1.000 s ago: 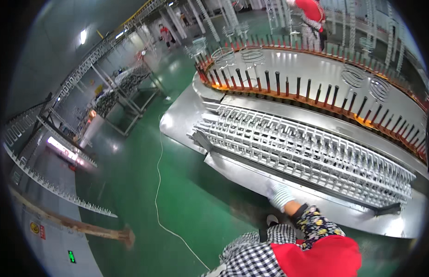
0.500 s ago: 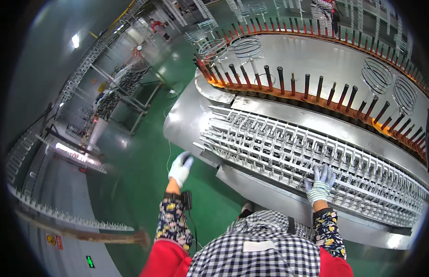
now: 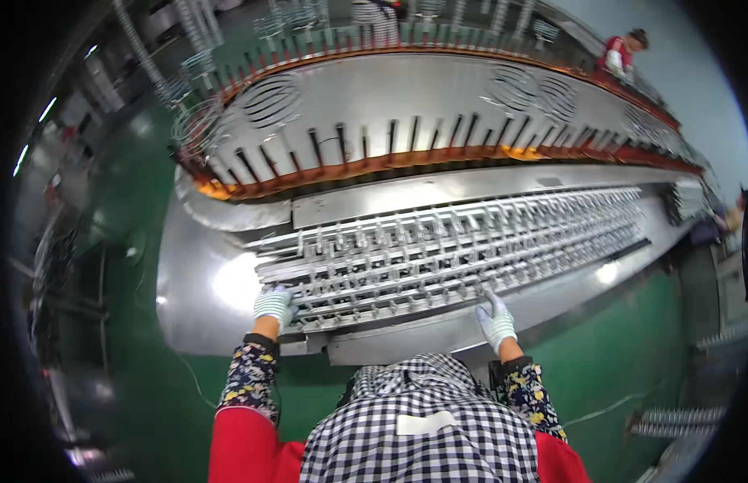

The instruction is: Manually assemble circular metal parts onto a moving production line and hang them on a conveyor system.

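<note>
Long silvery metal racks (image 3: 438,256), set with rows of short upright prongs, lie side by side on a steel table (image 3: 198,294). My left hand (image 3: 273,304), in a striped white-and-grey glove, is at the left end of the nearest rack, its fingers curled on the bar end. My right hand (image 3: 496,322), gloved the same way, reaches to the front edge of the racks right of the middle. Its fingers are partly stretched toward the metal, and nothing shows held in them. Motion blurs the fingertips a little.
Behind the racks runs a curved conveyor with an orange-brown rail (image 3: 374,166) and upright dark rods. Wire coil hangers (image 3: 269,101) stand along it. A person in red (image 3: 619,56) is at the far right. Stacked metal parts (image 3: 686,200) sit at the table's right end.
My view has swung right. My left hand has come from over the green floor to the racks' left end. My right hand has moved from atop the racks to their front edge.
</note>
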`<action>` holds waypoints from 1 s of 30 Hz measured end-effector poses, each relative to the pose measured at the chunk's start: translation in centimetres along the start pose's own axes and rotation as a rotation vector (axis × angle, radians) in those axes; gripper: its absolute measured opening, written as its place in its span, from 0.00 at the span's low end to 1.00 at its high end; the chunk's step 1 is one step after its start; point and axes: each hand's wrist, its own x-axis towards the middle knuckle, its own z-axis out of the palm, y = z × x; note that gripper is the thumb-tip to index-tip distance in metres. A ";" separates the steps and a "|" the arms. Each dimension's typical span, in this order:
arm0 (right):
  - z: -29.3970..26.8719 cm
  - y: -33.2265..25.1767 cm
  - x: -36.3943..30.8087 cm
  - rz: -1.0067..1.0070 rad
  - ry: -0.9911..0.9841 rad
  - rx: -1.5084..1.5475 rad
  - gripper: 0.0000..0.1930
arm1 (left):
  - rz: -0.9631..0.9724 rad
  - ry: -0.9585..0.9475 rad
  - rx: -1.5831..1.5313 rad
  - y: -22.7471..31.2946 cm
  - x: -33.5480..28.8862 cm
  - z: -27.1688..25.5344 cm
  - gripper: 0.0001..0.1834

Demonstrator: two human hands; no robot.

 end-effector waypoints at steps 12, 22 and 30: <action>-4.2 -1.5 11.2 0.374 0.424 2.047 0.19 | 0.338 0.599 -0.095 4.9 -7.4 -9.1 0.16; -6.3 -4.4 1.5 0.587 0.055 1.913 0.10 | 0.494 0.559 -0.407 0.4 -9.0 -5.6 0.19; -8.3 -4.8 -0.8 0.672 -0.129 2.030 0.11 | 0.331 0.508 -0.666 4.4 -10.1 -6.6 0.17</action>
